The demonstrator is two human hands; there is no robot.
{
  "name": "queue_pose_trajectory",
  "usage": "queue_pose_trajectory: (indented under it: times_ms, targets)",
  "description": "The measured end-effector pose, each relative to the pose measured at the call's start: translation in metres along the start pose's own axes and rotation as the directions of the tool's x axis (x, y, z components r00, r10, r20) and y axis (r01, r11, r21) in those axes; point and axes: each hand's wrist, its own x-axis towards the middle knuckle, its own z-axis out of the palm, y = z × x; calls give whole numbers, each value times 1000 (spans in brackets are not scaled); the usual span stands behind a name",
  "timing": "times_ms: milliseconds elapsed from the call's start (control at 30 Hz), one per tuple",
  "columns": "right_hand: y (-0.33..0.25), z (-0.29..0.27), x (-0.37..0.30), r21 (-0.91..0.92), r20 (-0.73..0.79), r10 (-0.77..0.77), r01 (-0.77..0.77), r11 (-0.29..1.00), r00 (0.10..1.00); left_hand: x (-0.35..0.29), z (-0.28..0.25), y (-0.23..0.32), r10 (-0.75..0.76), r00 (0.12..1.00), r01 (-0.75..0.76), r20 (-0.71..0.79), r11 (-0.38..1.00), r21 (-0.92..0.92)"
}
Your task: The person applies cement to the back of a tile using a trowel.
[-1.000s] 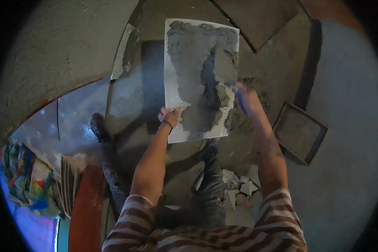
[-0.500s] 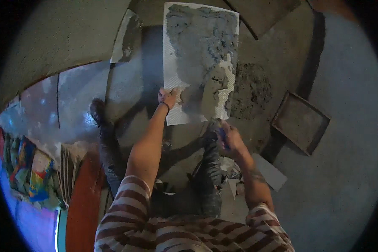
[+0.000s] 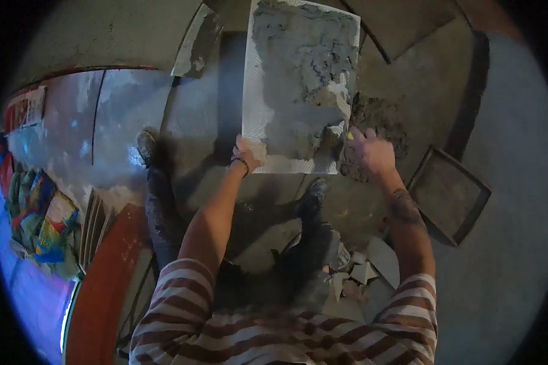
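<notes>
In the head view, a shallow tray [image 3: 449, 193], its base visible, is seen at right, with heaped bags [image 3: 42, 213] at left and broken pieces [image 3: 360, 272] beside the legs [image 3: 163, 219]. At upper centre, a tile [image 3: 298, 165] coated with mortar [image 3: 292, 67] is clamped by the fingers of the left hand [image 3: 247, 156]; a trowel [image 3: 351, 136] is gripped in the closed fingers of the right hand [image 3: 374, 153].

Left hand [image 3: 247, 155] holds a mortar-coated tile [image 3: 304, 73] at its near left corner; right hand [image 3: 372, 153] grips a trowel [image 3: 351, 135].

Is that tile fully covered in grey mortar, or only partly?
Only partly: the mortar covers most of the tile, but bare white ridging shows along its left and lower edges.
</notes>
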Motion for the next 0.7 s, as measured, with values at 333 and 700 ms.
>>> queue_pose_trajectory:
  times_ms: [333, 700]
  targets:
    - [-49, 14, 35, 740, 358, 287, -458, 494, 888, -2, 6, 4, 15, 1000, -15, 6, 1000, -18]
    - [-120, 31, 99, 800, 564, 264, -438, -410, 783, -2, 12, 21, -100, 993, 106, 59, 990, -94]
